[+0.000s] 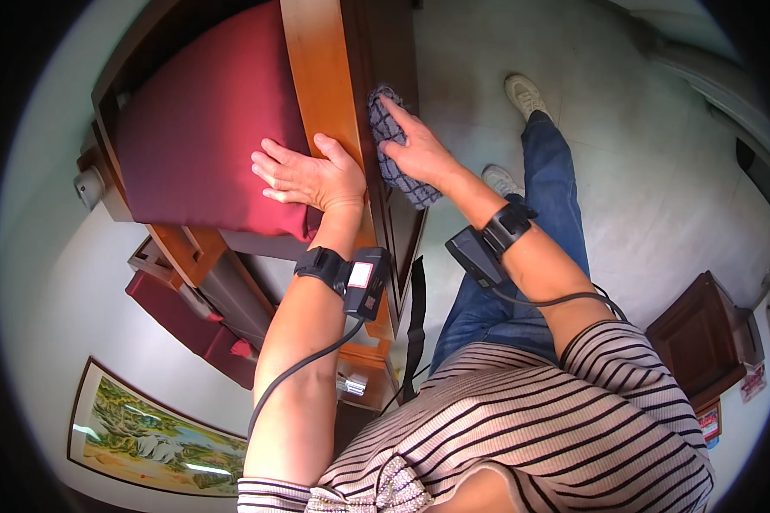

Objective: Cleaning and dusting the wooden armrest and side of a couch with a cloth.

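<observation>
My left hand lies with fingers spread across the wooden armrest and the edge of a red cushion. It holds nothing. A folded grey cloth with a dark grid pattern is under my right hand, which grips it against the dark wooden side panel of the same seat. My palm and part of the cloth's far side are hidden. Each wrist carries a strapped black device, the left one and the right one, both with cables.
My legs in blue jeans stand on the pale floor right of the seat. A black strap hangs beside the panel. Another red cushion and a framed landscape picture are at left. Dark wooden furniture stands at right.
</observation>
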The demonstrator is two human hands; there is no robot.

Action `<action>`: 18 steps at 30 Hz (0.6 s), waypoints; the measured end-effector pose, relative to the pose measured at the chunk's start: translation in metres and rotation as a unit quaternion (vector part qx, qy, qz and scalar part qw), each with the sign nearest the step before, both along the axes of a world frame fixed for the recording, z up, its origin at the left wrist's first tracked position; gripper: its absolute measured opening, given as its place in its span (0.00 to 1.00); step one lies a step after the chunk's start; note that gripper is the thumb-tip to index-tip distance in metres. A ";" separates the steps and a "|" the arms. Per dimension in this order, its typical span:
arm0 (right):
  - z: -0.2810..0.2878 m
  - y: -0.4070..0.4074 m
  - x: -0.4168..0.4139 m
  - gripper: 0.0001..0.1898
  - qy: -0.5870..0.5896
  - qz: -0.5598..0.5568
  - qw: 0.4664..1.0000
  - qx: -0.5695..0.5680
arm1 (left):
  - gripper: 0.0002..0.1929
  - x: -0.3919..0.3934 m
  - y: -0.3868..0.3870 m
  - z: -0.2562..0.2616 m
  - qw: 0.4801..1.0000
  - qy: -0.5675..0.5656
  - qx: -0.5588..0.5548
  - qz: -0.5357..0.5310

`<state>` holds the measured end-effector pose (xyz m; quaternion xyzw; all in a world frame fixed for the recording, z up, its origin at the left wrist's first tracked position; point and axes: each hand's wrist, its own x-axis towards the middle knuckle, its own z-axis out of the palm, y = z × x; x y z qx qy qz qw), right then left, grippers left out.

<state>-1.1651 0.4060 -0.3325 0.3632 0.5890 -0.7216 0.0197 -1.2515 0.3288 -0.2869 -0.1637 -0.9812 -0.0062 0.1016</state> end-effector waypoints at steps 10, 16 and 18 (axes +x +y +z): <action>0.003 -0.001 0.010 0.27 0.063 -0.020 0.994 -0.090 | 0.35 -0.003 0.000 0.000 1.000 0.001 -0.001 -0.004; -0.002 -0.018 0.022 0.26 0.093 -0.030 0.993 -0.068 | 0.35 -0.005 0.002 -0.003 1.000 0.008 0.001 -0.009; -0.006 -0.026 0.033 0.25 0.048 0.048 0.997 -0.038 | 0.35 -0.007 -0.001 -0.004 1.000 0.017 -0.002 -0.012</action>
